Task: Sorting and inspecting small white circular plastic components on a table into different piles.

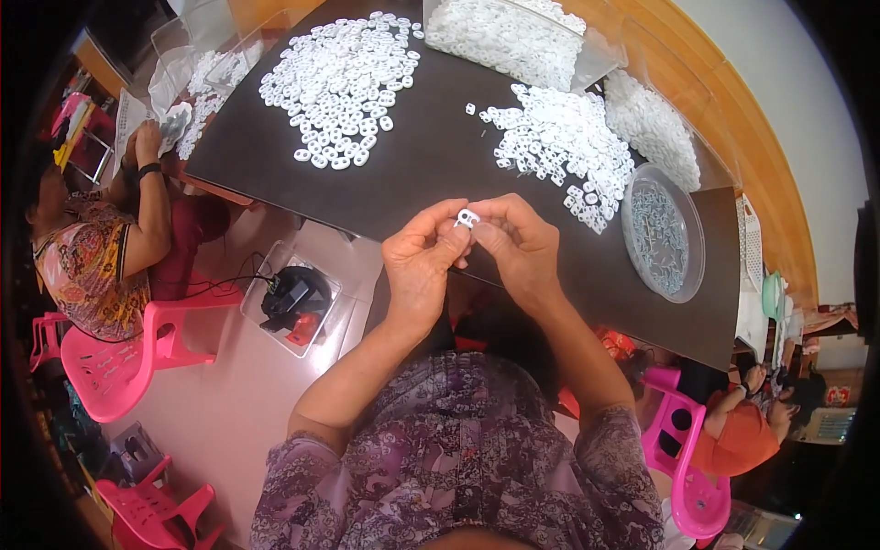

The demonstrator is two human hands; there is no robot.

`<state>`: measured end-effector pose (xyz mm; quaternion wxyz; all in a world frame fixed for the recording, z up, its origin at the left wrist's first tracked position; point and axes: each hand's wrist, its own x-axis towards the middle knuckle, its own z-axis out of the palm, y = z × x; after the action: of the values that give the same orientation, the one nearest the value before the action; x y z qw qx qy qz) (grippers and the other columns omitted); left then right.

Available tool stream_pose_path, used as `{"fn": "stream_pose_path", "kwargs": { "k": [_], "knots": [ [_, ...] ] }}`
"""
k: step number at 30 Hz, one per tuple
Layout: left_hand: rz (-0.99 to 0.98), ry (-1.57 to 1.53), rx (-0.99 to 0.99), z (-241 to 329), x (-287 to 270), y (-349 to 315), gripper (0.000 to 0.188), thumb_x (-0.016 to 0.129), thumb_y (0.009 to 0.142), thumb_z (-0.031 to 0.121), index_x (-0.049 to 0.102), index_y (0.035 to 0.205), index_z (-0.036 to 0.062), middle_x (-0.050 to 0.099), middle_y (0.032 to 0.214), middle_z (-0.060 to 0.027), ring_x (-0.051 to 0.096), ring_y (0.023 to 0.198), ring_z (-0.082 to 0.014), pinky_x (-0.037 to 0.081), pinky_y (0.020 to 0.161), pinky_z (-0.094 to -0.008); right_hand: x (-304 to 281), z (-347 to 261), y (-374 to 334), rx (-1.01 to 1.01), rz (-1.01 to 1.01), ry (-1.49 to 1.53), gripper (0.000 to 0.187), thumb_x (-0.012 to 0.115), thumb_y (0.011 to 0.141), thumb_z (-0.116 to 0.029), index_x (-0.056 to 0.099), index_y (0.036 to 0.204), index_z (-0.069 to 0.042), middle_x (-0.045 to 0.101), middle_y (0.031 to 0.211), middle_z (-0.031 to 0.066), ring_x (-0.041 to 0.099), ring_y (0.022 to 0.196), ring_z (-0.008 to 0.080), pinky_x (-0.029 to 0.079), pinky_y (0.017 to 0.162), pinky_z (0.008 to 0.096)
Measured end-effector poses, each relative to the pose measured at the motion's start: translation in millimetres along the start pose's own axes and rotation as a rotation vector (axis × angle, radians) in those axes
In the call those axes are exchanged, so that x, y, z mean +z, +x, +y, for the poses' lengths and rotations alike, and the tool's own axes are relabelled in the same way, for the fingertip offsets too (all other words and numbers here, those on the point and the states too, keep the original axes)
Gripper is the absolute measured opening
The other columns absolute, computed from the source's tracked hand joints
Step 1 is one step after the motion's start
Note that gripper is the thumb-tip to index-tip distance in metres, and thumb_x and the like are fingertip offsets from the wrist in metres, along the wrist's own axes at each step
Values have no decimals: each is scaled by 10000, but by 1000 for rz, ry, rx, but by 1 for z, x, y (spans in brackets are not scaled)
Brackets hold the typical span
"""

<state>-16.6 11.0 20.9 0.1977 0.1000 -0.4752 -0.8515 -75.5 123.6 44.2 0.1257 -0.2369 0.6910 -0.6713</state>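
Observation:
Near the front edge of the dark table, both hands meet around a small white two-holed plastic piece [467, 218]. My left hand [417, 264] pinches it between thumb and fingers from one side. From the other side my right hand [521, 246] closes its thumb and fingertips on the same piece. Fingers cover part of it, so I cannot tell whether a second part is joined to it. Beyond the hands lie a pile of white oval two-holed pieces [344, 78] at the left and a pile of smaller white pieces [564, 137] at the right.
A round clear dish [701, 261] of small metal screws or pins stands at the right. Clear bins hold more white parts [509, 41] along the back. Another person [110, 229] works at the far left, near a pink chair [110, 367]. A clear floor box [266, 335] holds dark items.

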Motion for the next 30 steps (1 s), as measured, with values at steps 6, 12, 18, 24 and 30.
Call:
{"fn": "stream_pose_path", "kwargs": {
  "k": [6,12,18,24,30],
  "knots": [
    [32,-43,-13,5,3,-3,238,570,872,21,595,1089,-73,592,787,-39,518,646,-86,446,601,-209,-3,1,-1,-94,-35,-154,249,604,798,38,598,1045,13,569,868,23,521,730,68,445,678,217],
    [67,-33,-14,12,11,-5,242,574,873,26,600,1094,-68,602,810,-37,520,678,-80,443,645,-209,-4,2,-4,-191,0,-305,306,648,735,54,617,1036,4,565,874,36,520,739,83,435,689,217],
    [-9,-60,5,6,1,-7,236,613,852,39,628,1076,-35,632,902,-55,551,769,-96,449,698,-221,-3,8,-5,-302,26,-213,365,654,690,77,611,1036,-30,566,889,55,536,704,91,452,632,211],
    [-31,-33,57,3,0,-8,239,617,851,39,629,1079,-30,620,874,-47,541,747,-96,451,672,-219,0,6,-10,-225,26,-115,318,638,746,87,615,1053,10,560,936,46,514,784,82,429,700,210],
    [-35,107,146,-1,-1,-7,214,588,880,45,624,1077,-31,568,877,-23,521,755,-75,444,676,-197,2,8,-10,-266,53,-100,303,624,746,104,621,1037,22,564,928,50,510,791,89,427,702,210]
  ]
}}
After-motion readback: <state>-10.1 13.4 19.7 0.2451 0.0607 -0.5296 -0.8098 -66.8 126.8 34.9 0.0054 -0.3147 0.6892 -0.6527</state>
